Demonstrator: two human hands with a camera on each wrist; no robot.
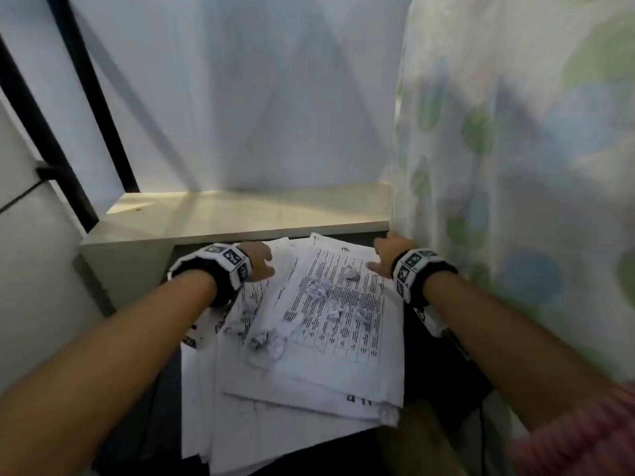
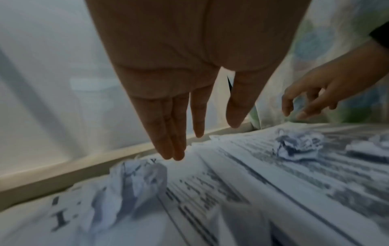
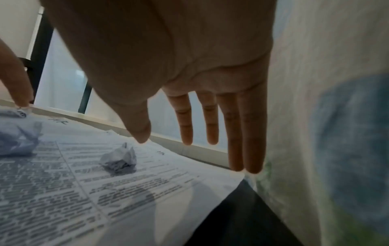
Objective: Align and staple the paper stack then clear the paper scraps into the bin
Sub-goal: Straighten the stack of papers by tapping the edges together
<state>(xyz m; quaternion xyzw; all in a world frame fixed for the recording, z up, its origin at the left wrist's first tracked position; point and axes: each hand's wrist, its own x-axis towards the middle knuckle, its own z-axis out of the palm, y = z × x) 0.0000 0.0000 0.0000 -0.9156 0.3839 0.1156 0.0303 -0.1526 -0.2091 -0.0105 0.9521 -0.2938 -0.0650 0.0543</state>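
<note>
A loose, fanned stack of printed sheets (image 1: 343, 365) lies on a dark surface in front of me. Several crumpled paper scraps (image 1: 318, 291) are scattered across the top sheets, also seen as a scrap (image 2: 134, 184) and another scrap (image 3: 119, 160). My left hand (image 1: 259, 264) hovers over the stack's far left corner with fingers (image 2: 168, 133) straight and holding nothing. My right hand (image 1: 386, 257) hovers over the far right corner, fingers (image 3: 244, 141) spread and straight, empty. No stapler or bin is in view.
A pale wooden ledge (image 1: 240, 214) runs behind the papers, with a white wall above it. A flowered curtain (image 1: 515, 166) hangs close on the right, next to my right hand. A black frame bar (image 1: 86, 84) and white panel stand at the left.
</note>
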